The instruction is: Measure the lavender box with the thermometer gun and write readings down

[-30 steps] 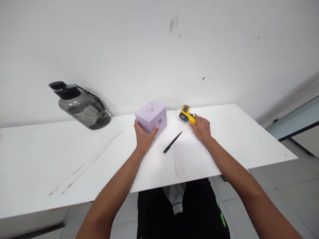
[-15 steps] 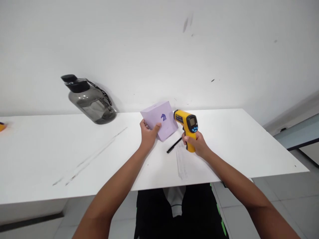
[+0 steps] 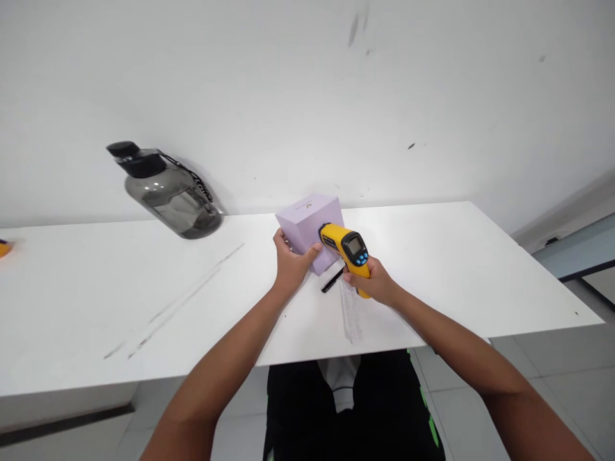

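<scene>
Lavender cardboard box [image 3: 307,227] sits mid-frame on the white bench [image 3: 96,301], and the left hand [image 3: 292,262] is wrapped around its near left side, thumb across the front face, steadying it. Right hand [image 3: 372,282] is clenched round the grip of a yellow infrared thermometer gun [image 3: 346,246], nozzle pointing left and practically touching the box's right face, little screen facing back toward the person. Looks to me like they're at the aim-and-read stage, taking the box's surface temperature. Can't tell if a finger is on the trigger. I'd say what it needs next is a steady muzzle on the box and a glance at the display.

Black pen [image 3: 332,282] lies on the bench just under the gun, with a sheet of paper [image 3: 353,310] right beside it, toward the bottom centre. Big smoky water jug [image 3: 166,195] stands over in the upper left by the wall, well apart from everything.
</scene>
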Tool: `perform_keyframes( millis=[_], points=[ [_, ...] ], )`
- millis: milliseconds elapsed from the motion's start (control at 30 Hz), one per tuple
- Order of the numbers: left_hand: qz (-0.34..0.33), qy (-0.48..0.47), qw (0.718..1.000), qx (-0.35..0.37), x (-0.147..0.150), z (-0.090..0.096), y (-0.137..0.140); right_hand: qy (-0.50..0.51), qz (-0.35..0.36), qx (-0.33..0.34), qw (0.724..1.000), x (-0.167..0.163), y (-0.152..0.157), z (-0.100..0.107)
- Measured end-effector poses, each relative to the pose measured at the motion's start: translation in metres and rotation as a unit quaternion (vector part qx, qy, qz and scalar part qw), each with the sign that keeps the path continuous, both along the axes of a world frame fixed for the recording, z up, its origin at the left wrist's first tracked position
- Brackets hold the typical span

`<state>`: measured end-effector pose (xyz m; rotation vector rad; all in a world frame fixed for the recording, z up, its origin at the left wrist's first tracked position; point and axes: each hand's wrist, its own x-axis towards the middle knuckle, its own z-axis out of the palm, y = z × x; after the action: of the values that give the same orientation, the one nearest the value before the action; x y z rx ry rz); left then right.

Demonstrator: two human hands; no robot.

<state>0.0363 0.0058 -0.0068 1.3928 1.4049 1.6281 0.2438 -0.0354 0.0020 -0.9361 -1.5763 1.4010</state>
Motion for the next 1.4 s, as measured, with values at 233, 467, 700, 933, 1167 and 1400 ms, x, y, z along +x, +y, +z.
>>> perform_keyframes(
  millis=[233,467,700,933,1167,1400],
  points=[
    [-0.013,-0.002,1.0,-0.001,-0.001,0.003,-0.001,0.02,0.01,-0.014,1.0,0.001,0.003,-0.006],
    [-0.021,-0.013,1.0,0.007,-0.001,0.003,-0.002,0.026,0.017,-0.027,0.999,0.001,0.007,-0.009],
    [-0.02,-0.007,1.0,0.009,-0.001,0.002,-0.002,0.051,0.028,-0.022,0.998,0.001,0.008,-0.012],
    [-0.019,0.001,1.0,0.013,0.0,0.001,-0.001,0.026,0.026,-0.014,0.999,0.001,0.008,-0.011],
    [-0.004,-0.014,1.0,-0.01,-0.001,0.0,0.001,-0.032,-0.05,0.109,0.992,-0.002,0.004,-0.011],
    [0.052,-0.007,0.999,0.003,-0.011,0.003,0.007,-0.102,-0.213,0.184,0.954,-0.002,-0.001,-0.006]
  ],
)
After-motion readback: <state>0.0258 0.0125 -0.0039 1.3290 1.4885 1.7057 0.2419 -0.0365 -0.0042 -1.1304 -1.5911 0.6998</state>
